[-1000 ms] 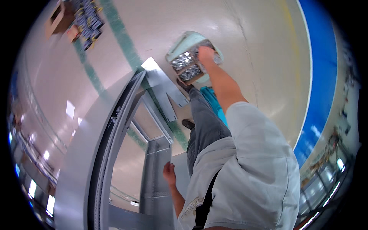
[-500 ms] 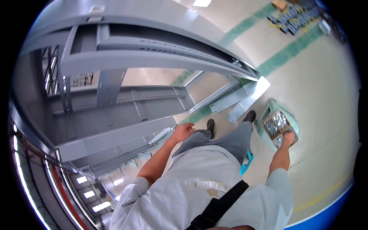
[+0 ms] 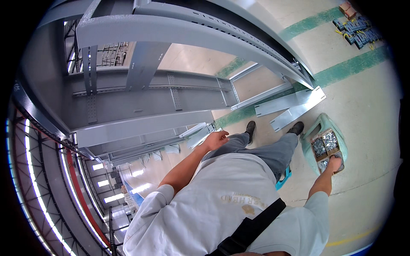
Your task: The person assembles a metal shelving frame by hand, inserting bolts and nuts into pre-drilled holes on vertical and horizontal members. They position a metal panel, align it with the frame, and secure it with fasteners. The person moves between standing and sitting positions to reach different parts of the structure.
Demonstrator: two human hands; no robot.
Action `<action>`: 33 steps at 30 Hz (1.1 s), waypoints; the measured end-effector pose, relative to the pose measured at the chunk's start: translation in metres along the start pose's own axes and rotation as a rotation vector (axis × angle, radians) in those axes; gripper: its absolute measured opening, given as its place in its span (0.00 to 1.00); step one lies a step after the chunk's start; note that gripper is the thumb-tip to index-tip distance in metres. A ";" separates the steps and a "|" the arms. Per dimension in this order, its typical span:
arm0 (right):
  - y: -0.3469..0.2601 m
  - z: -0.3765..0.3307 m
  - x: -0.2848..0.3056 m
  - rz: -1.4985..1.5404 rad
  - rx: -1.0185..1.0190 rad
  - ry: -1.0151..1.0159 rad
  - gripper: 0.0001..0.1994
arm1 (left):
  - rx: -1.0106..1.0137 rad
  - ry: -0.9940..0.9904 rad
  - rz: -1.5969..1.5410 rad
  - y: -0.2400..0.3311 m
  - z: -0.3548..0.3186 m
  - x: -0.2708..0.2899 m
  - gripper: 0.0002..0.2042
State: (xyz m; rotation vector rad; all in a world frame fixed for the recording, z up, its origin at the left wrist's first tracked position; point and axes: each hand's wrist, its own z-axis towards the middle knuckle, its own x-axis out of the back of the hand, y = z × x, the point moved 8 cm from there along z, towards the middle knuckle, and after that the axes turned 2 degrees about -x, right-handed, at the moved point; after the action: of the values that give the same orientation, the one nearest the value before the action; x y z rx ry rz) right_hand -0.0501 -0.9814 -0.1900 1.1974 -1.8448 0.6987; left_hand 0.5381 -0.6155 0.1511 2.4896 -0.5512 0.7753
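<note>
At the right, my right hand (image 3: 336, 163) reaches down into a divided cardboard box (image 3: 314, 139) of small shiny metal fasteners (image 3: 329, 141). Its fingers are hidden among the contents of a near compartment. The box rests on a pale green plastic stool (image 3: 308, 147). Over my left thigh hangs my left hand (image 3: 216, 140), fingers loosely bent and apart, with nothing visible in them. Beyond it stands a large grey metal cabinet frame (image 3: 179, 40), which my left hand does not touch.
Two flat metal plates (image 3: 294, 113) lie crossed on the floor by my feet. A blue plastic stool (image 3: 283, 179) is partly hidden beside my leg. Farther off at the upper right are a pile of dark parts with yellow bits (image 3: 358, 32) and a cardboard carton (image 3: 347, 9).
My view has shifted, so the frame, plates and stool appear farther right. My right hand remains in the box; the left still hangs by my thigh, its fingers slightly more bent.
</note>
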 end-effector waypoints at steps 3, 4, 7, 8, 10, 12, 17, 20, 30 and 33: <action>0.014 0.009 -0.015 0.056 0.064 0.116 0.19 | 0.030 -0.006 0.050 0.004 -0.004 0.000 0.22; 0.016 0.018 -0.019 0.038 0.048 0.128 0.18 | 0.017 -0.011 0.036 0.005 0.000 0.000 0.22; 0.019 0.015 -0.022 -0.003 0.017 0.109 0.16 | -0.008 -0.024 0.055 0.005 0.002 0.000 0.21; 0.009 0.011 -0.009 0.005 0.018 0.081 0.15 | -0.002 -0.018 0.066 0.004 0.002 -0.001 0.21; 0.005 0.010 0.003 -0.001 0.030 0.040 0.16 | -0.006 -0.006 0.084 0.007 0.005 0.004 0.21; 0.015 0.014 0.005 -0.022 0.071 0.072 0.16 | -0.011 -0.016 0.066 0.011 0.007 0.007 0.21; 0.021 -0.028 0.040 0.117 0.001 0.115 0.17 | -0.076 0.030 0.031 0.033 0.004 0.027 0.19; 0.059 -0.014 0.007 0.283 -0.002 0.129 0.19 | -0.151 0.096 -0.064 0.040 0.006 0.040 0.19; -0.364 -0.408 0.243 1.305 0.818 -1.328 0.10 | -0.595 0.087 -0.947 0.226 -0.034 0.127 0.21; -0.416 -0.494 0.280 1.224 0.996 -1.510 0.11 | -0.793 0.132 -0.976 0.230 -0.071 0.182 0.21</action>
State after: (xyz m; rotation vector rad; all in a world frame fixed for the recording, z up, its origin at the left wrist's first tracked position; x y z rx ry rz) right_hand 0.4324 -0.8876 0.3141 1.0315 -3.8772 1.8250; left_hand 0.5319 -0.8050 0.3854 1.6225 0.3644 0.2302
